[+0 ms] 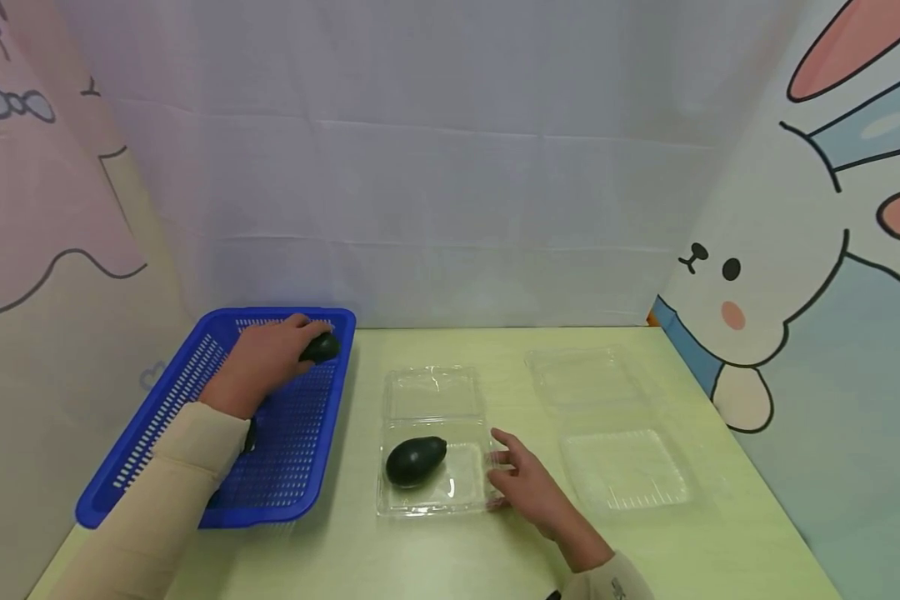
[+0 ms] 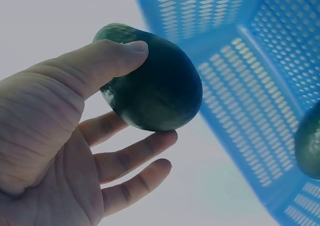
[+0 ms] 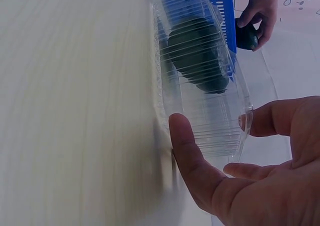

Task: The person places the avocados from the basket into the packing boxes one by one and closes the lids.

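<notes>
My left hand (image 1: 270, 354) holds a dark green avocado (image 2: 160, 86) over the far right part of the blue basket (image 1: 328, 450); the thumb lies on one side and the fingers on the other. Another avocado (image 2: 309, 143) lies inside the basket, mostly hidden by the arm in the head view. In the middle of the table a clear plastic clamshell box (image 1: 431, 421) lies with its lid folded back. One avocado (image 1: 416, 461) rests in its near half, toward the left. With spread, relaxed fingers, my right hand (image 1: 528, 483) touches the box's right edge.
A second clear clamshell box (image 1: 630, 471) lies unfolded on the table (image 1: 742, 500) at the right. A white curtain (image 1: 450, 183) hangs behind the table's back edge, and printed cartoon sheets (image 1: 757, 333) stand at both sides.
</notes>
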### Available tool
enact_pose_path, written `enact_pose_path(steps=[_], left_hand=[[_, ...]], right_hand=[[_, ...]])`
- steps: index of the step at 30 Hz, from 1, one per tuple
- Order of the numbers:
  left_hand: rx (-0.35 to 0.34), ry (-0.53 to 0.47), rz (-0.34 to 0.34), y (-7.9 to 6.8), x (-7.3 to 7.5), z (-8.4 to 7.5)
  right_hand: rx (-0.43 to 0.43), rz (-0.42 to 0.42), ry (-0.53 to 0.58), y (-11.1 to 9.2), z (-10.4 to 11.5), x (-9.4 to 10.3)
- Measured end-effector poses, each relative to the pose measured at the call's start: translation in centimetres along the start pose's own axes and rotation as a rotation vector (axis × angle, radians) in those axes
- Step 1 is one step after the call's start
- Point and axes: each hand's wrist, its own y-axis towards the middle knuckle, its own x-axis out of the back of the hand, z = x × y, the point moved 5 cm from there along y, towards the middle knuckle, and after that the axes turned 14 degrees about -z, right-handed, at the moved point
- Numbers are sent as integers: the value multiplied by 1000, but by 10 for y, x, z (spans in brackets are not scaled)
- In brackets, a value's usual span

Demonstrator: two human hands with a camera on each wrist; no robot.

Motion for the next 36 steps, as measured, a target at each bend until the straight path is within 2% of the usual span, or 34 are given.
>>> enact_pose_path(steps=[9,18,24,36], left_hand=[[-76,13,-27,2,23,-38],[-188,56,-89,4,46,-84],[-228,53,-87,1,48,-107],[-323,35,-175,-10,47,-143]], right_hand=[[1,3,21,-1,-1,1],[-2,-4,22,-3,1,0],[-2,-8,21,-3,2,0],[2,-11,26,-3,2,0]])
